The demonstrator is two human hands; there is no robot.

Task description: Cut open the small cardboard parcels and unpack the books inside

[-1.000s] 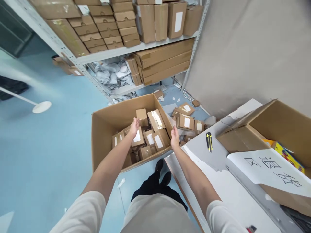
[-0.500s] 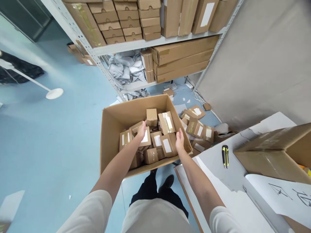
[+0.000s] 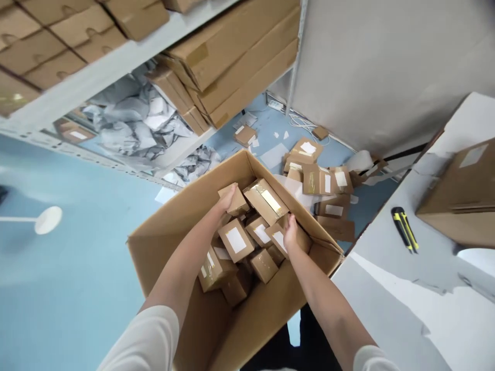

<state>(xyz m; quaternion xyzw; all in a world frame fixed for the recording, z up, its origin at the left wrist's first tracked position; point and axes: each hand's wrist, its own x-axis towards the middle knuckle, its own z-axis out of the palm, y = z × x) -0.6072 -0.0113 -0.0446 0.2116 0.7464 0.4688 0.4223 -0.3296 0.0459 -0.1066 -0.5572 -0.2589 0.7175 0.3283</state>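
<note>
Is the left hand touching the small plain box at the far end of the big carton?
Touching. The head view shows the left hand with its fingertips laid on the near top edge of the small plain box, no gap visible, inside the big carton.

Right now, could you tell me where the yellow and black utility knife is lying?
The utility knife lies on the white table at right, beside the big floor carton.

You will find nothing legible here. The small boxes point(image 3: 235, 239) in the big carton point(image 3: 162, 247) carry white labels, but each looks blank or too small to make out. The same holds for the labelled boxes on the floor point(image 3: 328, 180) and the pale sticker on the carton on the surface point(image 3: 474, 154).
</note>
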